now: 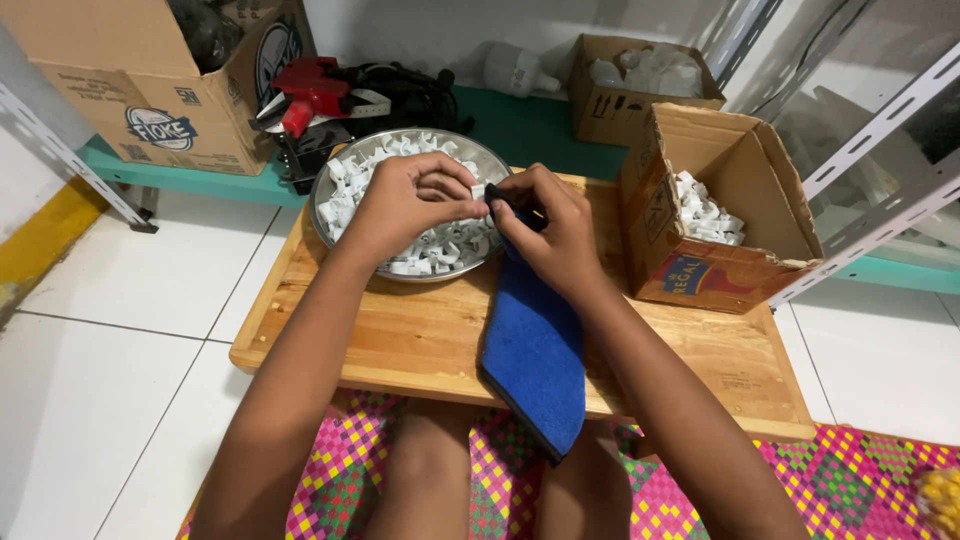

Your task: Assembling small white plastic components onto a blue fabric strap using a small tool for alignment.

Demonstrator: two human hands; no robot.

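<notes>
My left hand [410, 200] hovers over a round metal bowl [484, 158] filled with small white plastic clips [440, 250], and pinches one white clip at its fingertips. My right hand [548, 232] meets it beside the bowl's right rim, fingers closed on a small dark piece and on the top end of a blue cloth [535, 355]. The cloth runs down across the low wooden table [420, 340] and hangs over its near edge. Both hands touch at the fingertips.
An open cardboard box [700, 270] with more white clips stands on the table's right side. Behind are a big cardboard box [150, 100], a red tool [312, 88], a smaller box [610, 100] and metal shelf rails [880, 190]. A colourful woven mat [840, 480] lies under my legs.
</notes>
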